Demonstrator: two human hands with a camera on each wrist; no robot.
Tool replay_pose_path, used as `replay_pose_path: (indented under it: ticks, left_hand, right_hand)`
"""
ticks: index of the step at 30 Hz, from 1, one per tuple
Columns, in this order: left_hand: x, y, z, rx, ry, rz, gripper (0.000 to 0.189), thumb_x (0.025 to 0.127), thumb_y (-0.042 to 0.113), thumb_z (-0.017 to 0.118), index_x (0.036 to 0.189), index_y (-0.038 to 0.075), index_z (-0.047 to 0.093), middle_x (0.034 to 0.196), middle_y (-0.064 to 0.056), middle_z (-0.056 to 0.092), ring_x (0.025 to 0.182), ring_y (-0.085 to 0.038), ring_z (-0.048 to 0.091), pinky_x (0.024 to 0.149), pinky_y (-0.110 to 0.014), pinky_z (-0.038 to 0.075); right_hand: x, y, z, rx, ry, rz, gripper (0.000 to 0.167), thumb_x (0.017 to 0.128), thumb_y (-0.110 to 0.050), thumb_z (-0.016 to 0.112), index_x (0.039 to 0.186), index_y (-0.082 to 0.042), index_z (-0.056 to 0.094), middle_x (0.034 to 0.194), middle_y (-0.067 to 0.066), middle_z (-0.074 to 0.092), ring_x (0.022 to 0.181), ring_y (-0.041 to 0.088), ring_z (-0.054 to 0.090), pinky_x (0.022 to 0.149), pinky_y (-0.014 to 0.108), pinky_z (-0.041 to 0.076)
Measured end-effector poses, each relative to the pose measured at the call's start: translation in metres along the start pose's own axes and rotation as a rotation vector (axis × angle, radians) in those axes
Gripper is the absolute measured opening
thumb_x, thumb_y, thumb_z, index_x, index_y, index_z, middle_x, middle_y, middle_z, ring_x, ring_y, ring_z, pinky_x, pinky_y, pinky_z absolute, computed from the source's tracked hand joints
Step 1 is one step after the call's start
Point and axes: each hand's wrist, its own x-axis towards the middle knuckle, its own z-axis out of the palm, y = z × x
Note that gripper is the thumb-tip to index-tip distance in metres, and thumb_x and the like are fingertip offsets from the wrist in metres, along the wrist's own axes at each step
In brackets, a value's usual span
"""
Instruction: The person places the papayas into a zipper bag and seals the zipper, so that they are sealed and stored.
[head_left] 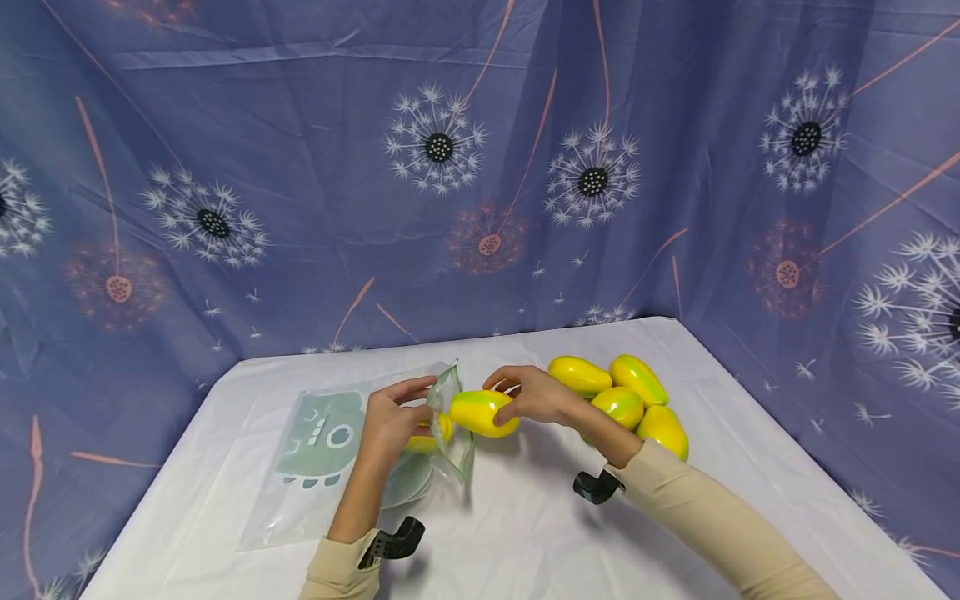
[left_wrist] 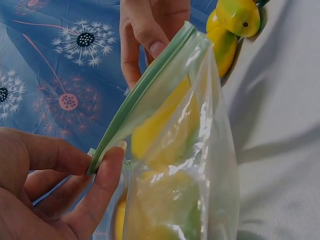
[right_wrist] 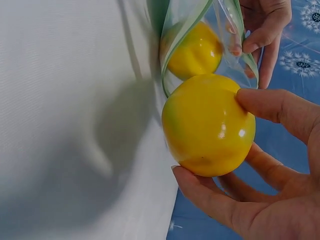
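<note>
My left hand [head_left: 386,421] pinches the green zip edge [left_wrist: 142,92] of a clear zip bag [left_wrist: 220,145] between thumb and fingers. The bag's mouth gapes toward the right. Inside the bag lies a yellow mango [right_wrist: 196,52], seen through the plastic. With its thumb and fingertips, my right hand [head_left: 534,393] holds another shiny yellow-green mango [head_left: 480,414] by its right end. The held mango's far end is right at the bag's mouth, and in the right wrist view it overlaps the rim.
Several more yellow-green mangoes [head_left: 630,408] sit clustered on the white-covered table [head_left: 525,533], beside and beyond the right forearm. Clear plastic with a green one-eyed monster print [head_left: 322,433] lies flat at the left. A blue dandelion-patterned curtain [head_left: 337,183] hangs behind the table.
</note>
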Motion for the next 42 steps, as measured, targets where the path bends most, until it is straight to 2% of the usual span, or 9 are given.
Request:
replay_pose_path:
  ticks: [3, 7, 19, 24, 30, 36, 42]
  left_hand:
    - [0.0, 0.0, 0.0, 0.004, 0.006, -0.006, 0.047, 0.08, -0.009, 0.068, 0.123, 0.01, 0.074, 0.118, -0.02, 0.07, 0.077, -0.025, 0.073, 0.063, -0.041, 0.064]
    - [-0.001, 0.001, 0.0, 0.013, 0.008, -0.011, 0.047, 0.081, -0.008, 0.068, 0.123, 0.01, 0.074, 0.118, -0.02, 0.07, 0.075, -0.023, 0.071, 0.062, -0.039, 0.064]
    - [-0.002, 0.0, 0.001, 0.026, 0.013, -0.008, 0.045, 0.081, -0.007, 0.068, 0.123, 0.011, 0.075, 0.12, -0.018, 0.071, 0.083, -0.025, 0.072, 0.065, -0.04, 0.064]
    - [-0.003, 0.001, 0.0, 0.024, 0.013, -0.003, 0.045, 0.082, -0.007, 0.068, 0.123, 0.009, 0.074, 0.12, -0.019, 0.071, 0.089, -0.03, 0.072, 0.064, -0.04, 0.064]
    - [-0.001, 0.001, 0.0, 0.024, 0.014, -0.002, 0.045, 0.082, -0.007, 0.069, 0.123, 0.009, 0.074, 0.12, -0.018, 0.071, 0.093, -0.033, 0.071, 0.062, -0.037, 0.064]
    - [-0.001, 0.0, 0.0, 0.026, 0.009, -0.002, 0.044, 0.082, -0.007, 0.069, 0.123, 0.009, 0.074, 0.121, -0.018, 0.07, 0.092, -0.034, 0.07, 0.061, -0.035, 0.063]
    - [-0.001, 0.0, 0.0, 0.021, 0.001, -0.004, 0.044, 0.082, -0.008, 0.069, 0.123, 0.009, 0.074, 0.121, -0.018, 0.07, 0.094, -0.034, 0.07, 0.061, -0.035, 0.063]
  right_hand:
    - [0.002, -0.002, 0.002, -0.003, 0.003, 0.013, 0.048, 0.075, -0.013, 0.087, 0.119, -0.019, 0.072, 0.123, 0.009, 0.066, 0.113, 0.029, 0.061, 0.09, 0.039, 0.057]
    - [0.003, -0.002, 0.006, -0.004, -0.008, 0.014, 0.048, 0.074, -0.013, 0.087, 0.119, -0.02, 0.073, 0.119, 0.009, 0.066, 0.11, 0.027, 0.06, 0.087, 0.037, 0.057]
    - [0.004, 0.001, 0.017, 0.009, -0.038, -0.01, 0.053, 0.074, -0.015, 0.087, 0.125, -0.014, 0.071, 0.125, 0.012, 0.067, 0.114, 0.032, 0.062, 0.09, 0.038, 0.058]
    - [0.006, 0.0, 0.021, 0.013, -0.021, -0.019, 0.051, 0.073, -0.014, 0.087, 0.121, -0.011, 0.071, 0.121, 0.009, 0.07, 0.113, 0.029, 0.064, 0.092, 0.038, 0.058]
    - [0.008, -0.001, 0.026, 0.028, -0.002, -0.007, 0.043, 0.072, -0.015, 0.087, 0.112, -0.013, 0.072, 0.117, 0.005, 0.071, 0.11, 0.026, 0.064, 0.09, 0.036, 0.058]
    - [0.008, -0.002, 0.03, 0.034, 0.009, -0.027, 0.043, 0.073, -0.015, 0.088, 0.113, -0.014, 0.075, 0.114, 0.009, 0.07, 0.106, 0.027, 0.063, 0.086, 0.035, 0.057]
    - [0.009, 0.0, 0.036, 0.028, 0.04, -0.055, 0.045, 0.074, -0.016, 0.087, 0.117, -0.013, 0.075, 0.114, 0.009, 0.072, 0.102, 0.026, 0.068, 0.084, 0.035, 0.059]
